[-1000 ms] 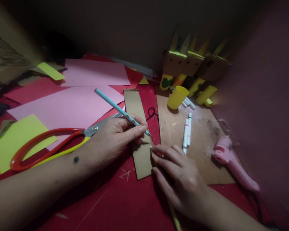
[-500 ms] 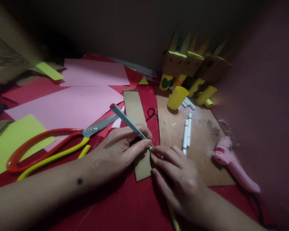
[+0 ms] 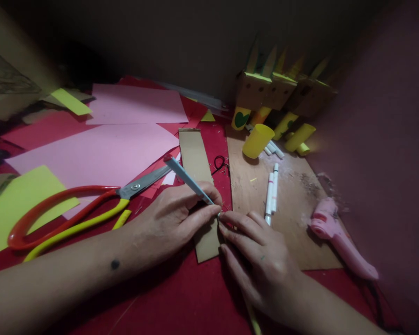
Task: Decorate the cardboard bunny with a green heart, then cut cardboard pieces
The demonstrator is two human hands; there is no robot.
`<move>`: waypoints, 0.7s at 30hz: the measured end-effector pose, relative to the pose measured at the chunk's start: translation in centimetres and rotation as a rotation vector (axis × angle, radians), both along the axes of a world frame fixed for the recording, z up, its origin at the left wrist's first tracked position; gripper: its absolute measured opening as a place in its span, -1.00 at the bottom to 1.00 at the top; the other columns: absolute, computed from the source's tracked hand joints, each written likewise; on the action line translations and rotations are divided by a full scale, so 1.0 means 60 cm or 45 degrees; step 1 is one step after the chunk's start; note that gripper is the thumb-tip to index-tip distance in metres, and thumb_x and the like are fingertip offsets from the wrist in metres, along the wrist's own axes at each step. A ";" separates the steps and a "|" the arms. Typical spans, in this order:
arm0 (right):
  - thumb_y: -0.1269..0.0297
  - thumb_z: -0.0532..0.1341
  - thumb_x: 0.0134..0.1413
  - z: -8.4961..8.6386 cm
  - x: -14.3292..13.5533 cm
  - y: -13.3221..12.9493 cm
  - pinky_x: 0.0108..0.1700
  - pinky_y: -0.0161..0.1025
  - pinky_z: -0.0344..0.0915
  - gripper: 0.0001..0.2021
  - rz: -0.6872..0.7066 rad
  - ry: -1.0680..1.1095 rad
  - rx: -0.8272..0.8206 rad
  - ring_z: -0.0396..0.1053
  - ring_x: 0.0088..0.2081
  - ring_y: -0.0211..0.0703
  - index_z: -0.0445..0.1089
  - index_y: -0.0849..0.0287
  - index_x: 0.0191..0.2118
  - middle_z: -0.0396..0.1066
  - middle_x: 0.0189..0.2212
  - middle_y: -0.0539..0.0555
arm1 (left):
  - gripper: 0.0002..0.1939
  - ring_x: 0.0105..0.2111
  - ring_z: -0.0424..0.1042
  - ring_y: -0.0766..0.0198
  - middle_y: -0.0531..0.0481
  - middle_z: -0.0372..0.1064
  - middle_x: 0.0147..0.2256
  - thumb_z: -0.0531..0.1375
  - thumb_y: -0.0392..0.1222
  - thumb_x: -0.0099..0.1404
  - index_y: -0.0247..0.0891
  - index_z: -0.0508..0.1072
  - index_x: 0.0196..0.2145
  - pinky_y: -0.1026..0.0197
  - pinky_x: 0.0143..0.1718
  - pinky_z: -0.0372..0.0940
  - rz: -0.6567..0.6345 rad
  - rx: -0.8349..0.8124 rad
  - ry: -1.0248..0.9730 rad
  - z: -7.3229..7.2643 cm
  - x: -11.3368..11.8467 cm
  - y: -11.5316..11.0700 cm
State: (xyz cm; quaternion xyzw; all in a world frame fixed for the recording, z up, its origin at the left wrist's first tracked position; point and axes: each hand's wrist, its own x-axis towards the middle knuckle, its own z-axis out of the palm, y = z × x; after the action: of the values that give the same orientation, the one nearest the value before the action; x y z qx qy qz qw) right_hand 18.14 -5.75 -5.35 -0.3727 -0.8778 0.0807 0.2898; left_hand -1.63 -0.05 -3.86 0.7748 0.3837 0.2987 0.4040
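Observation:
My left hand (image 3: 185, 214) grips a light blue marker (image 3: 190, 180) near its lower end; the marker slants up to the left, with a dark reddish top. Against its lower end, the fingertips of my right hand (image 3: 254, 246) are pinched together. What they hold is too small to make out. A thin yellow strip (image 3: 254, 321) shows below my right hand. Under my left fingers lies a cardboard strip (image 3: 194, 151). Scissors (image 3: 135, 187) with red and yellow handles rest left of my left hand, blades pointing toward the cardboard.
Pink sheets (image 3: 101, 149) and yellow paper (image 3: 28, 204) cover the left side. A wooden board (image 3: 244, 186) at right bears white markers (image 3: 271, 190), a yellow cup (image 3: 258, 141) and a pink glue gun (image 3: 335, 232). Cardboard figures (image 3: 256, 88) stand behind. A dark loop (image 3: 219, 163) lies beside the strip.
The marker's upper end has shifted slightly right and down. Both hands stay pinched at almost the same spot.

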 end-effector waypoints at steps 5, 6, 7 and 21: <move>0.56 0.15 0.17 -0.001 -0.002 -0.001 -0.22 -0.07 0.46 -0.75 -0.008 -0.003 -0.015 0.40 -0.17 -0.01 0.42 0.35 -0.04 0.48 -0.08 0.28 | -0.85 -0.37 0.37 0.37 0.11 0.41 -0.40 0.11 -0.21 0.39 -0.21 0.44 -0.32 0.28 -0.27 0.27 -0.025 0.005 0.014 -0.001 -0.001 0.001; 0.56 0.15 0.17 0.000 -0.002 -0.002 -0.23 -0.07 0.46 -0.75 -0.009 -0.002 -0.019 0.40 -0.18 -0.01 0.42 0.35 -0.04 0.48 -0.08 0.28 | -0.84 -0.37 0.37 0.37 0.11 0.41 -0.40 0.11 -0.21 0.39 -0.21 0.44 -0.33 0.28 -0.28 0.27 -0.029 0.006 0.019 -0.001 -0.001 0.002; 0.56 0.15 0.17 0.000 -0.002 -0.002 -0.23 -0.07 0.46 -0.75 -0.009 -0.001 -0.024 0.39 -0.18 -0.02 0.42 0.35 -0.05 0.47 -0.08 0.28 | -0.84 -0.38 0.36 0.37 0.11 0.40 -0.40 0.11 -0.21 0.39 -0.21 0.44 -0.33 0.28 -0.28 0.26 -0.030 0.011 0.022 -0.001 -0.001 0.002; 0.53 0.15 0.19 0.001 0.001 -0.003 -0.24 -0.08 0.48 -0.76 -0.014 -0.002 -0.072 0.37 -0.19 -0.03 0.40 0.31 -0.03 0.46 -0.06 0.27 | -0.84 -0.41 0.33 0.37 0.11 0.37 -0.43 0.11 -0.21 0.39 -0.22 0.43 -0.34 0.30 -0.33 0.24 -0.032 0.041 0.027 0.003 -0.001 0.002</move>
State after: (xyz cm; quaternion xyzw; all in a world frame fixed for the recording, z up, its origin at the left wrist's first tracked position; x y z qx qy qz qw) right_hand 18.21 -5.95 -5.32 -0.3857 -0.8734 0.1033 0.2790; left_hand -1.67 0.04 -3.70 0.7891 0.3732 0.2914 0.3912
